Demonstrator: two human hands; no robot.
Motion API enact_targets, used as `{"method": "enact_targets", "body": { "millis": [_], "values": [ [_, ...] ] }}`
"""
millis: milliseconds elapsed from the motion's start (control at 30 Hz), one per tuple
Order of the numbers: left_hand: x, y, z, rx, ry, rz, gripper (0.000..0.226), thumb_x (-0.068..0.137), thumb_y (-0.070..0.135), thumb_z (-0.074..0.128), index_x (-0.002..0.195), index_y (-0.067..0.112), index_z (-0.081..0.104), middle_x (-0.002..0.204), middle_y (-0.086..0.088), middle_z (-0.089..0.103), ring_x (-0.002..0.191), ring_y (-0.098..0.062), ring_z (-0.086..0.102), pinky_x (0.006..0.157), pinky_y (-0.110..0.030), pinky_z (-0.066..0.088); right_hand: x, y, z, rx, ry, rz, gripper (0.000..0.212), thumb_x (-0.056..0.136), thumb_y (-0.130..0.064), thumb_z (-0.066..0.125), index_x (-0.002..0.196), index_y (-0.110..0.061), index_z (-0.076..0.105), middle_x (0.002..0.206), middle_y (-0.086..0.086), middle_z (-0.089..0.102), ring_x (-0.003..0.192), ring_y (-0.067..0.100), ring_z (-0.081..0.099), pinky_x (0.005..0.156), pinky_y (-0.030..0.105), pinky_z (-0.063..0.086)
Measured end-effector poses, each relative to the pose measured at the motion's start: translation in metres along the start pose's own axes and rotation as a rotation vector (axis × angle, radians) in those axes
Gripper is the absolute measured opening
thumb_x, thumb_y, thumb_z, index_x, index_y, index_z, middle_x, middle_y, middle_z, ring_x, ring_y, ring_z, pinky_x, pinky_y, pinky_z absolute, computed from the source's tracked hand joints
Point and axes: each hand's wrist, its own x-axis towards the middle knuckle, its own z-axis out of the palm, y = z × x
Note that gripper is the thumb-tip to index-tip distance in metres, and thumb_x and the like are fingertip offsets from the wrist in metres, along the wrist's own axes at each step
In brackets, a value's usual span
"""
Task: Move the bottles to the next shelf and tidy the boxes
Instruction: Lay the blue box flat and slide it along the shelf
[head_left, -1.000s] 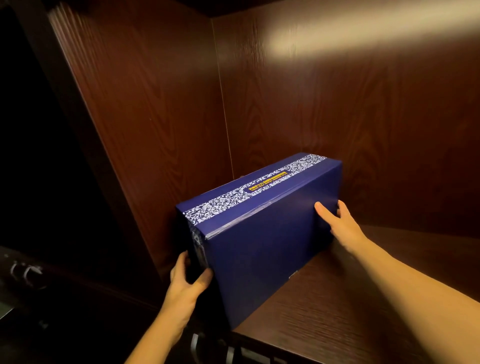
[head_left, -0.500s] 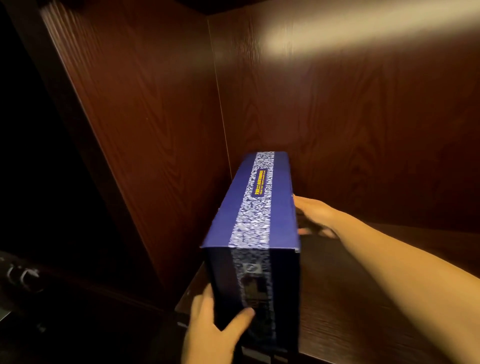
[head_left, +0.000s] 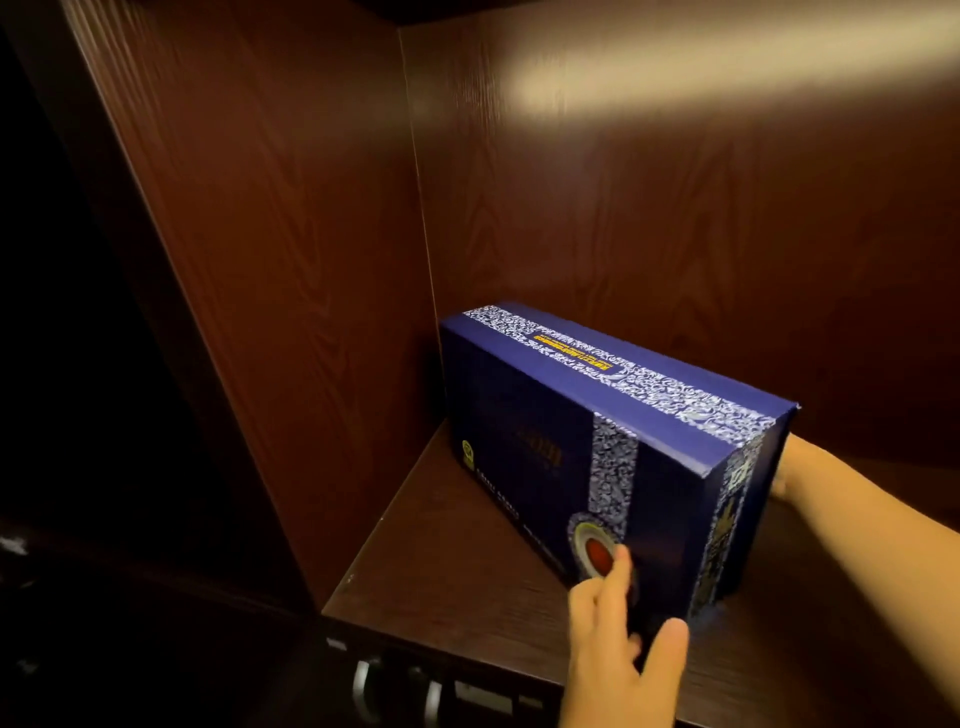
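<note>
My right hand: fingers hidden behind the box.
My left hand: wrist cut off below.
Box lettering: too dim to read.

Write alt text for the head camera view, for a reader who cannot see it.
A dark blue gift box with a white patterned band stands on a dark wooden shelf, near its back left corner. The left hand touches its front face; the right hand reaches behind its right end.

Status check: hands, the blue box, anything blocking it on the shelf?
Left hand fingers against blue box front. Right hand behind its right end, grip hidden. Box stands on the wooden shelf near the back corner. Nothing seen blocking.
</note>
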Motion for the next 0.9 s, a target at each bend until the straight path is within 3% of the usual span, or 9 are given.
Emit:
{"method": "enact_targets", "body": {
  "millis": [67, 133, 200, 367, 467, 533, 633, 833, 900],
  "values": [
    [0.007, -0.001, 0.014, 0.029, -0.080, 0.015, 0.066, 0.080, 0.053, 0.054, 0.136, 0.061, 0.020, 0.115, 0.043, 0.028, 0.108, 0.018, 0.041, 0.096, -0.016, 0.040, -0.005, 0.001, 0.000, 0.059, 0.071, -0.019, 0.061, 0.103, -0.017, 0.040, 0.055, -0.015, 0.077, 0.058, 0.002, 0.072, 0.051, 0.016, 0.069, 0.044, 0.024, 0.054],
    [0.013, 0.001, 0.025, 0.039, -0.136, 0.007, 0.068, 0.082, 0.053, 0.053, 0.137, 0.063, 0.015, 0.118, 0.043, 0.025, 0.112, 0.018, 0.036, 0.100, -0.019, 0.035, -0.018, 0.004, -0.007, 0.140, 0.115, -0.049, 0.034, 0.099, -0.031, 0.049, 0.092, -0.016, 0.079, 0.086, 0.004, 0.077, 0.076, 0.019, 0.074, 0.065, 0.034, 0.058],
    [0.019, -0.002, 0.031, 0.027, -0.192, 0.016, 0.065, 0.081, 0.056, 0.051, 0.131, 0.071, 0.012, 0.124, 0.042, 0.023, 0.121, 0.016, 0.030, 0.105, -0.025, 0.031, -0.026, 0.011, -0.020, 0.237, 0.216, -0.104, 0.033, 0.095, -0.036, 0.054, 0.118, -0.017, 0.068, 0.107, 0.005, 0.073, 0.097, 0.022, 0.069, 0.079, 0.038, 0.053],
    [0.046, -0.005, 0.017, 0.030, -0.125, 0.084, 0.042, 0.076, 0.052, 0.060, 0.108, 0.073, 0.042, 0.115, 0.020, 0.046, 0.103, 0.008, 0.052, 0.085, -0.015, 0.046, -0.056, 0.040, -0.032, 0.169, 0.300, -0.226, 0.024, 0.091, -0.045, 0.057, 0.100, -0.027, 0.069, 0.116, 0.001, 0.068, 0.105, 0.016, 0.063, 0.086, 0.033, 0.047],
    [0.080, -0.010, -0.020, 0.080, 0.054, 0.105, 0.037, 0.074, 0.043, 0.071, 0.105, 0.054, 0.053, 0.108, 0.006, 0.052, 0.090, -0.007, 0.060, 0.075, -0.015, 0.047, -0.077, 0.054, -0.022, 0.123, 0.277, -0.267, 0.043, 0.076, -0.064, 0.063, 0.108, -0.036, 0.071, 0.119, -0.013, 0.069, 0.114, 0.006, 0.061, 0.089, 0.030, 0.046],
    [0.111, -0.014, -0.050, 0.109, 0.139, 0.055, 0.045, 0.076, 0.034, 0.077, 0.114, 0.038, 0.053, 0.113, -0.003, 0.051, 0.091, -0.016, 0.059, 0.078, -0.019, 0.046, -0.089, 0.064, -0.013, 0.064, 0.255, -0.293, 0.071, 0.064, -0.073, 0.065, 0.127, -0.041, 0.061, 0.131, -0.017, 0.061, 0.119, 0.001, 0.057, 0.097, 0.032, 0.044],
    [0.156, -0.023, -0.098, 0.137, 0.242, -0.089, 0.070, 0.074, 0.029, 0.080, 0.135, 0.017, 0.046, 0.128, -0.012, 0.047, 0.101, -0.020, 0.055, 0.086, -0.027, 0.045, -0.101, 0.078, -0.002, 0.028, 0.278, -0.301, 0.088, 0.069, -0.059, 0.062, 0.149, -0.035, 0.034, 0.149, -0.013, 0.041, 0.133, 0.006, 0.042, 0.111, 0.037, 0.033],
    [0.204, -0.052, -0.164, 0.115, 0.158, -0.245, 0.106, 0.068, 0.028, 0.085, 0.151, 0.022, 0.020, 0.155, -0.011, 0.028, 0.138, -0.025, 0.033, 0.101, -0.033, 0.035, -0.125, 0.100, 0.019, -0.201, 0.204, -0.313, 0.076, 0.063, -0.057, 0.074, 0.129, -0.070, 0.036, 0.131, -0.042, 0.048, 0.113, -0.020, 0.048, 0.086, 0.010, 0.044],
    [0.214, -0.060, -0.168, 0.122, 0.105, -0.268, 0.111, 0.067, 0.028, 0.085, 0.152, 0.022, 0.015, 0.158, -0.009, 0.023, 0.142, -0.024, 0.027, 0.104, -0.034, 0.031, -0.125, 0.108, 0.021, -0.217, 0.193, -0.300, 0.095, 0.058, -0.054, 0.082, 0.136, -0.068, 0.029, 0.140, -0.034, 0.043, 0.121, -0.009, 0.049, 0.092, 0.021, 0.047]
  ]
}}
